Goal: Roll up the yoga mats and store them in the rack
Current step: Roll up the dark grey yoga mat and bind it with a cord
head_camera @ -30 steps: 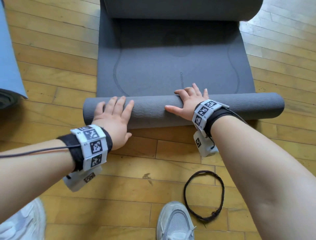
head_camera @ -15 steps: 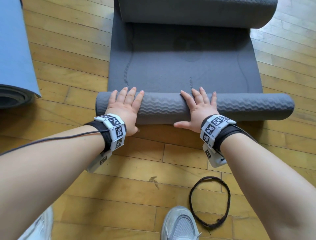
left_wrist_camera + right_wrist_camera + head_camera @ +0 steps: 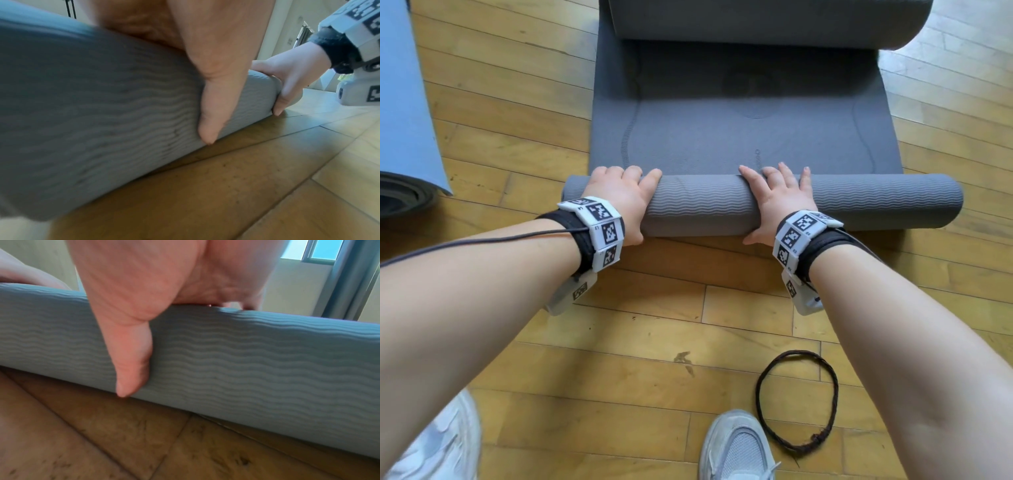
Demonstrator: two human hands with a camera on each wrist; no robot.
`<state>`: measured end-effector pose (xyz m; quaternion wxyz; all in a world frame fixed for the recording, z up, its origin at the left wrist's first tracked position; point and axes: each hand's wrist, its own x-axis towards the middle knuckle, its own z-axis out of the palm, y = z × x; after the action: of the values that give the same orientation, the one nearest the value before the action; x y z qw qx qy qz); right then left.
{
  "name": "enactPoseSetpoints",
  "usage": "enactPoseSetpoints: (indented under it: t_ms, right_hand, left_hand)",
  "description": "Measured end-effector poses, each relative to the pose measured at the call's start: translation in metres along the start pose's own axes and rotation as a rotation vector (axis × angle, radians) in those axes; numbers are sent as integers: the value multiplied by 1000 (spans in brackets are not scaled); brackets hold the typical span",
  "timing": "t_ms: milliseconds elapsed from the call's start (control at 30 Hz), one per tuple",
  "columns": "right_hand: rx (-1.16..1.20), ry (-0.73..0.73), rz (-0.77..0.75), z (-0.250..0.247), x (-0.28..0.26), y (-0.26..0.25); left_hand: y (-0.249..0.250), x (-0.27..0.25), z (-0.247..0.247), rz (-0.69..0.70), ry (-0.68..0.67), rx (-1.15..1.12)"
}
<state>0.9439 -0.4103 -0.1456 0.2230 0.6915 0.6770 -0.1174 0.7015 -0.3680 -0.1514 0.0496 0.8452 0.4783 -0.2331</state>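
A grey yoga mat lies on the wooden floor, its near end wound into a ribbed roll. The flat stretch runs away from me to a second, thicker curl at the far end. My left hand grips the roll near its left end, fingers curled over the far side. My right hand holds the middle, fingers reaching across the top. In the left wrist view the roll fills the left and my thumb presses its near side. The right wrist view shows the same ribbed roll under my palm.
A blue mat lies at the left, its dark rolled end near my left arm. A brown cord loop rests on the floorboards beside my right shoe. My left shoe is at the bottom left.
Both hands have slid forward over the roll, from lying on top to wrapping it with thumbs down the near side. The roll has turned away from me.
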Motion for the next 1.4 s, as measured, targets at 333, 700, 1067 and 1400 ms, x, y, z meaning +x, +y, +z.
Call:
enactPoseSetpoints:
  t_ms: [333,700,1067,1400]
  right_hand:
    - [-16,11,-67,22,-73,36]
    - [87,-55,11,34,-92,43]
    - [0,-218,-54,5,-56,42]
    - [21,-291,-40,-5,-47,40]
  left_hand:
    - [62,-61,-7,203,-63,10]
    - [73,-53,-9,268,-127,5]
    - [57,-34,-11,257,-318,-144]
    - [72,-52,-6,228,-95,-134]
